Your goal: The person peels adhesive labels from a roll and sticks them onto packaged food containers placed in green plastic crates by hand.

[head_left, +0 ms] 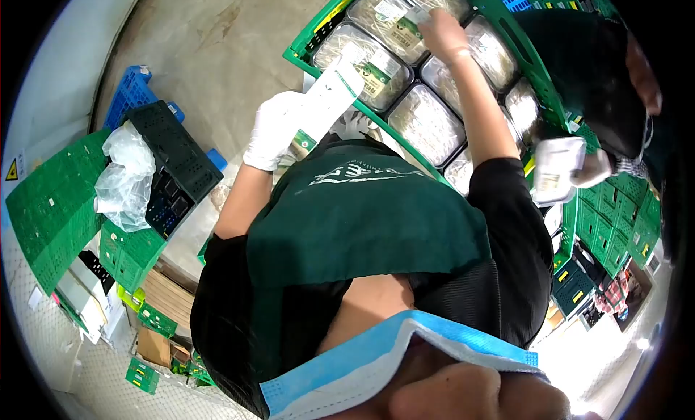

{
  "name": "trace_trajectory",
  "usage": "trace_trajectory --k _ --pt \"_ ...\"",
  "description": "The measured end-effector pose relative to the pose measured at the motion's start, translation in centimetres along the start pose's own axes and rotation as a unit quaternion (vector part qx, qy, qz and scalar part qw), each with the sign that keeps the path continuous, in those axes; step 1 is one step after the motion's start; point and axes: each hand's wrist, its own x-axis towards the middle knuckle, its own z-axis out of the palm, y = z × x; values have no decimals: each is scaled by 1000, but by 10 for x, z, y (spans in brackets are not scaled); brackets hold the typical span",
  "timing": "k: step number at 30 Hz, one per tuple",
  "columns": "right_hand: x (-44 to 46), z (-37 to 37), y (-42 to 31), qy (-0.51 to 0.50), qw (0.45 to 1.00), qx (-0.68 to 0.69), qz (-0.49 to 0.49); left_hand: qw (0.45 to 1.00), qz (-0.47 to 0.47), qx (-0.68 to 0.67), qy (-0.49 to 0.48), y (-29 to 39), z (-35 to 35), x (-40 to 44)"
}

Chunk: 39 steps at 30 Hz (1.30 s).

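My left hand (pixel 274 127), in a white glove, is closed around a strip of white and green labels (pixel 334 87) that reaches over the near edge of a green crate (pixel 293 54). Inside the crate lie several clear-lidded packs of pale noodle-like strands, among them one lidded pack (pixel 427 123) without a visible label. My right hand (pixel 443 35) is over a pack (pixel 384 14) at the crate's far end. Its fingers are bent down at a small label (pixel 418 16) on the lid; whether they grip it or press it, I cannot make out.
At right another person's hand (pixel 595 168) holds a clear-lidded pack (pixel 559 166) beside the crate. On the left, a black crate (pixel 174 159) and a crumpled plastic bag (pixel 127 177) stand near green crates (pixel 54 203). More green crates (pixel 615 210) are stacked at right.
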Motion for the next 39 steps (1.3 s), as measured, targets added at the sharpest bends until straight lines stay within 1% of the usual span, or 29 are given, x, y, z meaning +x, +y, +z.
trace_trajectory --k 1,2,5,7,8,9,11,13,14,15,17,18,19,20,21,22,23,24,25,27,29,30,31,32,33,34,35,37,39 --pt "2 10 -2 -41 997 -58 28 991 -61 -113 28 1 -3 -1" --pt "0 18 -1 -40 997 -55 28 997 -32 -72 15 2 -6 -2" --pt "-17 10 -9 58 993 -90 51 994 -41 -98 12 24 3 1" --pt "-41 -30 -40 -90 977 172 91 992 -33 -117 17 30 13 1" --pt "-59 -55 -60 -144 913 380 26 990 -25 -138 24 31 16 2" --pt "-76 -74 -78 -189 800 568 -40 990 -24 -138 22 32 15 4" --pt "-93 -89 -96 -190 865 449 -115 990 -64 -100 -82 32 13 12" --pt "-98 -85 -100 -133 897 396 -144 987 -39 -143 -64 34 31 23" --pt "-100 -83 -105 -112 887 424 -147 981 -16 -186 -43 37 41 29" --pt "-102 -83 -109 -138 884 435 -102 982 -15 -185 -45 42 49 32" --pt "-96 -94 -101 -117 940 314 -69 1000 -21 5 17 53 61 39" --pt "-87 -84 -86 -90 916 387 -55 996 -36 70 34 46 66 43" --pt "-73 -83 -70 -74 939 334 -30 996 -34 70 31 46 69 46" --pt "-51 -84 -52 -11 971 237 -32 992 -16 125 6 47 70 47" --pt "-22 -83 -28 -41 984 171 18 984 1 179 -19 46 71 50" --pt "6 -81 -3 -28 985 167 31 933 207 288 -59 25 63 55" --pt "32 -55 31 80 993 89 14 933 207 291 -56 26 61 55" --pt "52 -34 58 92 993 69 38 987 86 124 -46 28 60 52" --pt "70 -2 84 85 994 36 55 998 -38 -47 -32 30 57 48" --pt "77 31 96 66 994 -55 73 998 -47 -32 -31 29 49 45" --pt "60 11 71 28 992 -57 113 996 -79 -39 -35 26 46 45" --pt "51 3 61 80 988 -74 112 989 -106 -98 -30 28 47 47" --pt "40 -4 55 131 981 -91 111 989 -107 -97 -33 28 50 48" --pt "21 3 53 36 986 132 97 983 -105 -153 -16 26 53 49" --pt "-6 -14 35 -27 954 296 39 973 -103 -208 0 25 56 49" --pt "-33 -31 17 -106 885 454 7 973 -104 -208 -3 25 58 48" --pt "-62 -71 -20 -148 819 551 -63 976 -108 -191 -11 26 63 48" --pt "-93 -93 -29 -113 918 378 -43 978 -114 -173 -36 29 73 49" --pt "-112 -91 -26 -101 907 405 -61 976 -121 -36 -176 38 77 55"
